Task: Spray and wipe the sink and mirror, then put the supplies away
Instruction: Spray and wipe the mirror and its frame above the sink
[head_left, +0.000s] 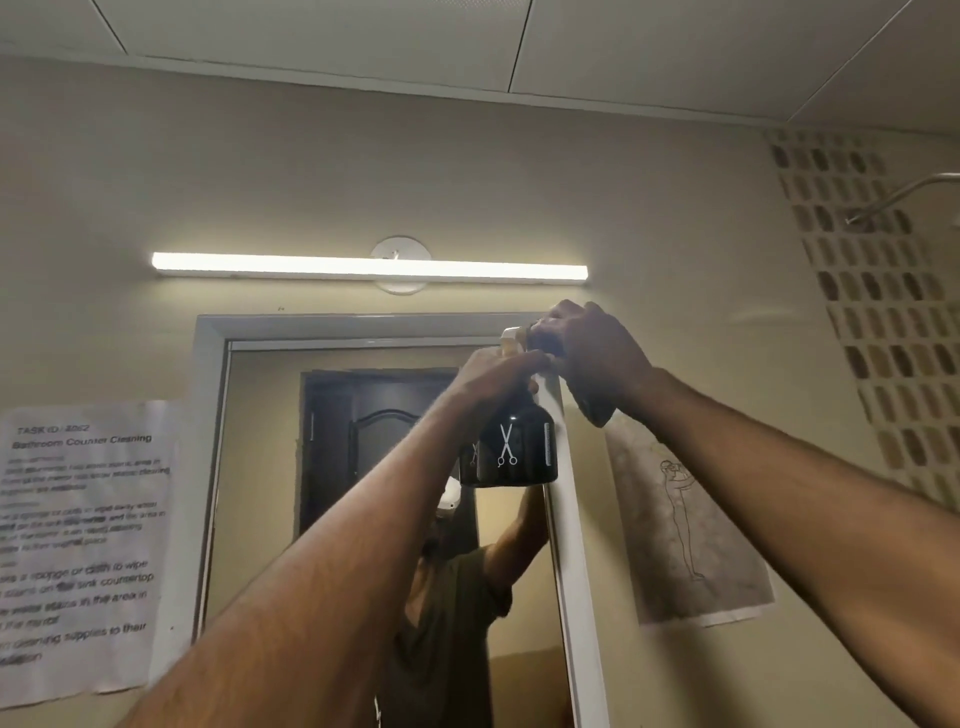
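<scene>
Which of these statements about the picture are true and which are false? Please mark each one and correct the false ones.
1. The left hand grips the neck of the dark spray bottle with a white scissors print. True.
2. The spray bottle is held low, near the bottom edge of the mirror. False: it is raised near the top right corner of the white-framed wall mirror.
3. The long tube lamp above the mirror is switched off. False: it glows.
4. A printed paper sheet hangs on the wall left of the mirror. True.
5. The right hand hangs free at the person's side. False: it is raised at the bottle's top.
</scene>
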